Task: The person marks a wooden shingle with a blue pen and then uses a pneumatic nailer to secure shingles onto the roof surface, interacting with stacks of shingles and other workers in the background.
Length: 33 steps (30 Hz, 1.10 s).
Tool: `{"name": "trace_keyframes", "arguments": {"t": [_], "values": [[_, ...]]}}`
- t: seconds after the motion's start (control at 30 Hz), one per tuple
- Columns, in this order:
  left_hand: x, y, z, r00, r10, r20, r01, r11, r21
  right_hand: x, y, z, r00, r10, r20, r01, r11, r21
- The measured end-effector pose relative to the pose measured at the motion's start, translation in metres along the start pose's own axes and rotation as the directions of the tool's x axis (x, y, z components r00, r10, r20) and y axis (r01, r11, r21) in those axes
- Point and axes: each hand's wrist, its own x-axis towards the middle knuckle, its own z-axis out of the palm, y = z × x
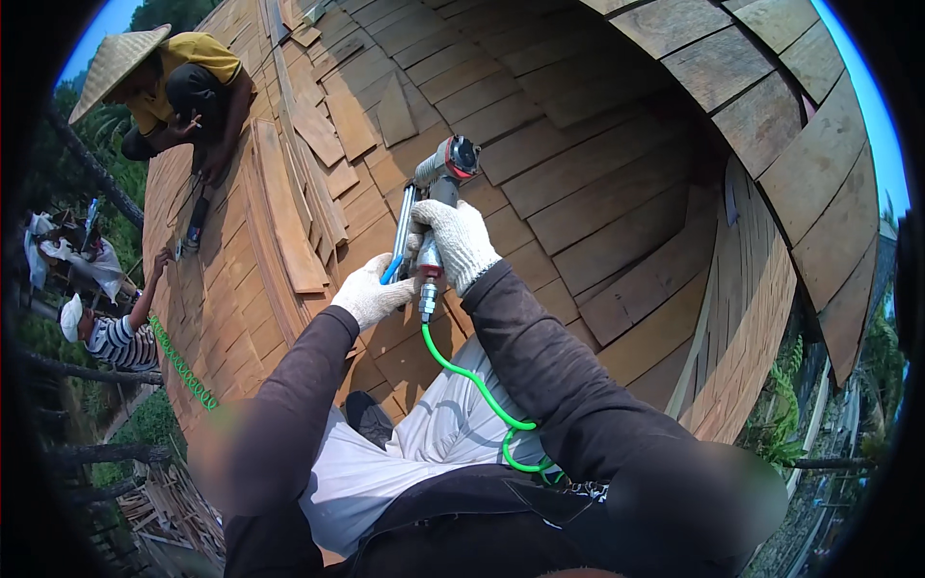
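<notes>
A grey and red air nail gun (458, 157) is held in front of me over the wooden shingles. My right hand (457, 239), in a white knit glove, is closed round its handle. Lower and to the left, my gloved left hand (370, 292) is closed on the rear end of the gun's long metal magazine (404, 220). A blue piece (391, 269) sticks out by the left fingers; its kind is unclear. From the fitting at the handle's base, a green air hose (464, 372) runs down across my light trousers.
Sloping shingles (588, 183) surround me and curve upward at the right. Loose boards (279, 212) lie to my left. Beyond them crouches a co-worker in a straw hat (120, 67), near a dark tool (198, 220). Another person in stripes (120, 339) reaches over the edge beside a coiled green hose (183, 368).
</notes>
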Motion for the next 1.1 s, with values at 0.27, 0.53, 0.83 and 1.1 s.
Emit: {"name": "trace_keyframes", "arguments": {"t": [0.27,0.53,0.83,1.1], "values": [[0.003,-0.009,0.013,0.991,0.062,-0.121,-0.059,0.998,0.026,0.0,-0.004,-0.001,0.999,0.013,-0.048,-0.009,0.996,0.094],[-0.013,0.018,0.019,0.985,-0.033,-0.168,0.046,0.996,0.073,-0.002,-0.018,-0.021,0.996,-0.069,0.057,0.057,0.98,0.189],[-0.046,0.033,-0.02,0.985,-0.106,0.137,0.113,0.993,-0.039,-0.003,-0.024,-0.015,0.981,-0.059,0.187,0.004,0.96,0.28],[-0.035,0.014,-0.001,0.975,-0.091,0.202,0.09,0.996,0.017,0.008,-0.019,-0.027,0.996,-0.076,0.052,0.078,0.996,-0.051]]}}
